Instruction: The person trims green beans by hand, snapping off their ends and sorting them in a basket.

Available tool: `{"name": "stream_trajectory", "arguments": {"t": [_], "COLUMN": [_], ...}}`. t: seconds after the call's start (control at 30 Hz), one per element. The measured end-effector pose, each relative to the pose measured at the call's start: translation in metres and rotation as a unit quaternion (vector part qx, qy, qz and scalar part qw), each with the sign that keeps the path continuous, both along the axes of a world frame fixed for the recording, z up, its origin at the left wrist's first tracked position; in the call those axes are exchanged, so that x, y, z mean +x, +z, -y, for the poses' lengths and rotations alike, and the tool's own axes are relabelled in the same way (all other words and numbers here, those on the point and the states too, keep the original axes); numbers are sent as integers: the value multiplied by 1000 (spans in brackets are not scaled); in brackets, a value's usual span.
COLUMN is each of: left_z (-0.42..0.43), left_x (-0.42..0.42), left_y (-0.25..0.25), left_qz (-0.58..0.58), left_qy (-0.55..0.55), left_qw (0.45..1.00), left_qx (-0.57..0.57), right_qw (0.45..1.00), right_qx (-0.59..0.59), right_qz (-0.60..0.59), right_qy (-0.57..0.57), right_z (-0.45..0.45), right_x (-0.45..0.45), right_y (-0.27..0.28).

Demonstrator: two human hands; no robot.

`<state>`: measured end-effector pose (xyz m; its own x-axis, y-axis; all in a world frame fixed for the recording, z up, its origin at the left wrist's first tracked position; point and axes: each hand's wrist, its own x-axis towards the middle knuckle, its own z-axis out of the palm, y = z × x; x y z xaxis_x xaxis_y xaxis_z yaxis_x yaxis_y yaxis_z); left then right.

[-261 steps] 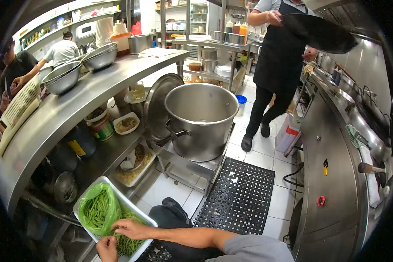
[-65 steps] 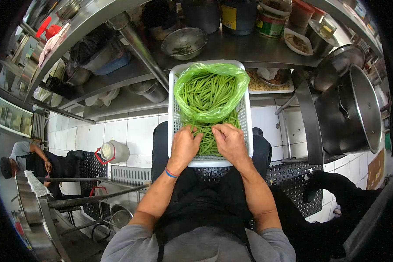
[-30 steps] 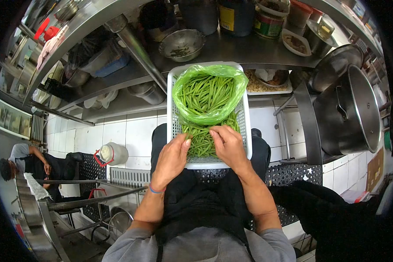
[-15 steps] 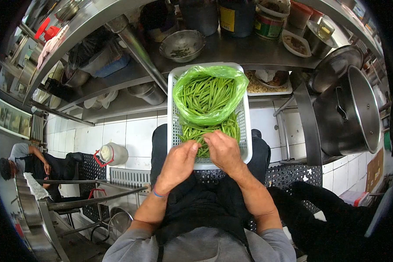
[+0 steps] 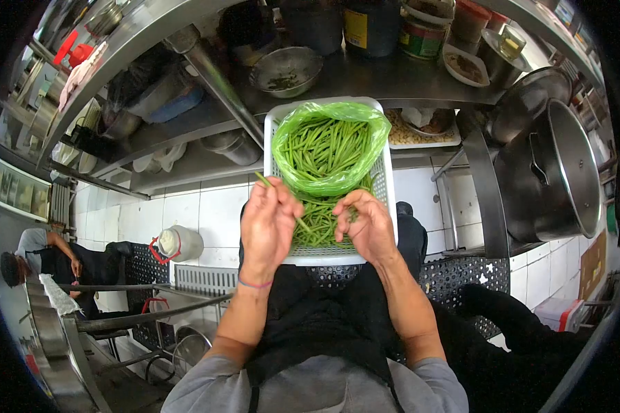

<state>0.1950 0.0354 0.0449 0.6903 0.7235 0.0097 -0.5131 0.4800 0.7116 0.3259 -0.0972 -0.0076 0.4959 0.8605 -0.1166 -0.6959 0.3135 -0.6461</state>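
A green bean point(image 5: 262, 179) pokes out of my left hand point(image 5: 263, 224), whose fingers are closed around it over the left rim of the white basket point(image 5: 390, 180). My right hand point(image 5: 366, 227) is over the basket's near right part with thumb and fingers curled together; a bit of green shows by the fingertips, but what they hold I cannot make out. Loose green beans point(image 5: 317, 227) lie in the near half of the basket beneath both hands. At its far end stands an open green plastic bag point(image 5: 334, 186) full of green beans.
Beyond the basket, a metal bowl point(image 5: 286, 71) with green scraps sits on a steel shelf point(image 5: 372, 86). A large steel pot point(image 5: 548, 172) stands to the right. On the left are a white bucket point(image 5: 186, 244) and a seated person point(image 5: 58, 265).
My hands have moved apart from their meeting point over the loose beans. The left hand has lifted up and left with a bean, while the right has shifted slightly right.
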Motion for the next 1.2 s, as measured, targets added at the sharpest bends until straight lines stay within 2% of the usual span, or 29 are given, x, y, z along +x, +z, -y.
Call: {"name": "stream_trajectory", "arguments": {"t": [0.13, 0.23, 0.33, 0.43, 0.63, 0.93, 1.07, 1.13, 1.2], "left_z": [-12, -8, -2, 1, 17, 20, 23, 25, 24], "left_x": [7, 12, 14, 12, 6, 5, 3, 4, 4], "left_y": [-9, -13, -15, -14, -9, -12, -13, -15, -17], "left_qz": [46, 39, 35, 23, -12, -12, -18, -55, -89], "left_qy": [5, 29, 43, 44, 29, 61, 67, 87, 112], "left_qw": [999, 999, 998, 996, 985, 978, 974, 962, 946], "left_qx": [-27, -1, 34, 74, 171, 199, 217, 254, 291], "right_qw": [994, 981, 978, 975, 945, 927, 904, 878, 885], "right_qx": [-22, -48, -52, -68, -132, -115, -145, -163, -150], "right_qz": [8, 31, 74, 105, 256, 339, 400, 450, 440], "right_qy": [111, 185, 187, 182, 156, 108, 49, 1, 10], "right_z": [-4, -4, -3, -2, -1, -4, -4, -5, -5], "right_x": [-10, -17, -20, -17, -16, -22, -22, -21, -19], "right_y": [-2, -1, 1, -4, -4, -4, -5, -4, -8]}}
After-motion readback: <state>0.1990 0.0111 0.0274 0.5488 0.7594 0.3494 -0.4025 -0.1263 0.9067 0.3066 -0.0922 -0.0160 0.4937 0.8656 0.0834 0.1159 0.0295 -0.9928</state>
